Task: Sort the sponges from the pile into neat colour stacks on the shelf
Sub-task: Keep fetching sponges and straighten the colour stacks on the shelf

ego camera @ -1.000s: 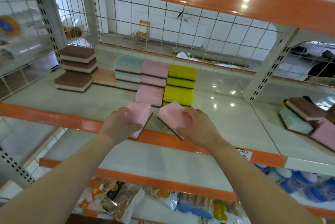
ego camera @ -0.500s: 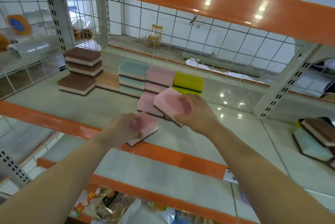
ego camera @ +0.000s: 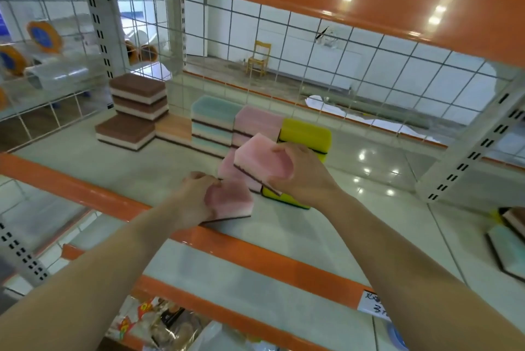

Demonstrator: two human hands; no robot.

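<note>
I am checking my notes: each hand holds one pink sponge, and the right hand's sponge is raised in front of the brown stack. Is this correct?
Not quite. In the head view the right hand raises its pink sponge in front of the pink stack and the yellow stack, not the brown stack, which stands far to the left. The left hand does hold the other pink sponge.

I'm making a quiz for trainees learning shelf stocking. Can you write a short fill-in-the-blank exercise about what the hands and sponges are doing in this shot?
1. Each hand grips a sponge of the colour ____.
2. The right hand holds its pink sponge in front of the ____ stack.
3. The sponge in the left hand has a dark scouring layer on its ____ side.
4. At the far left of the sorted row stand the ____ sponges.

Missing words: pink; yellow; bottom; brown
</note>
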